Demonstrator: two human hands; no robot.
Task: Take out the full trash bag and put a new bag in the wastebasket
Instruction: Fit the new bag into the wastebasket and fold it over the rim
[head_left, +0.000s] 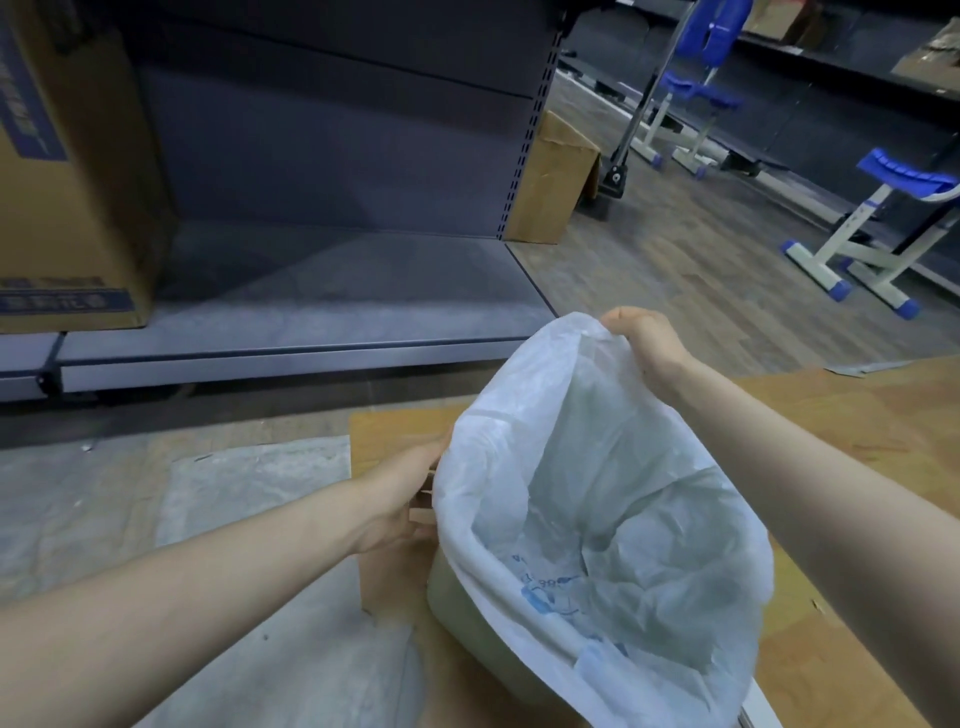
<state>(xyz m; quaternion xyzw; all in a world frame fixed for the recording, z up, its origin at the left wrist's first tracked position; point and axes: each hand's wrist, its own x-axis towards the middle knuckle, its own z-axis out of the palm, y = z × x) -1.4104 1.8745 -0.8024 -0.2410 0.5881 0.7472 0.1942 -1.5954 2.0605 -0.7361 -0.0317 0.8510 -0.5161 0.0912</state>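
A white translucent trash bag (597, 467) with blue print sits open inside a pale green wastebasket (467, 618) at the lower middle. Its near rim is folded over the basket's edge, while its far edge stands up above the basket. My right hand (641, 340) pinches that raised far edge. My left hand (402, 499) is at the bag's left side by the basket rim, its fingertips hidden behind the plastic, so its grip cannot be seen. Inside the bag only crumpled plastic shows.
The basket stands on flat cardboard (831, 519) laid on the floor. A grey metal shelf (311, 312) with a large carton (67, 171) runs ahead. Another carton (550, 182) leans at the shelf's end. Blue-and-white stools (872, 228) stand at the right.
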